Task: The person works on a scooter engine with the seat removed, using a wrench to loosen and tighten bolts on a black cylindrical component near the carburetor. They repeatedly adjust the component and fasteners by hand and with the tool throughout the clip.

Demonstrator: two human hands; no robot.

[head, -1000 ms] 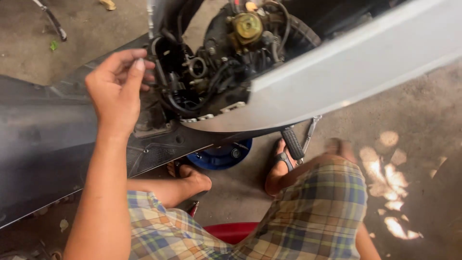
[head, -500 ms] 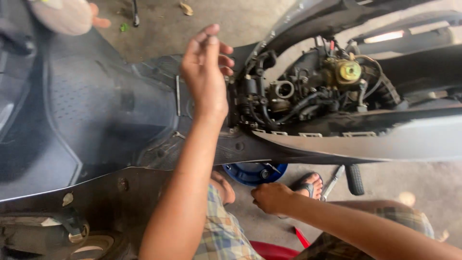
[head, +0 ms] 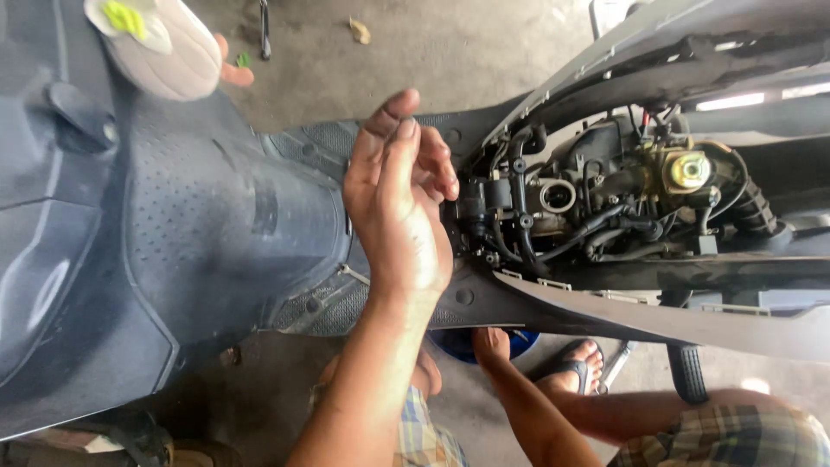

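My left hand (head: 398, 203) is raised over the middle of a dark scooter, right beside its exposed engine bay (head: 605, 207) with black hoses and a brass-coloured cap (head: 689, 170). Thumb and forefinger point up close together, the other fingers curl loosely, and I see nothing in the hand. My right hand (head: 491, 344) is lower, reaching under the scooter's grey side panel (head: 657, 316). Its fingertips are hidden behind the panel edge, next to a blue round object (head: 521, 342) on the floor.
The scooter's textured footboard (head: 216, 216) fills the left. Another person's foot in a beige sandal (head: 164, 47) rests at the top left. My sandalled foot (head: 577, 363), a black foot peg (head: 687, 374) and my plaid shorts (head: 735, 437) lie below. A thin tool (head: 264, 26) lies on the concrete.
The view has swung left along the scooter. My left hand has stayed by the engine bay with its fingers drawn closer together. My right hand has come into view and reached under the side panel.
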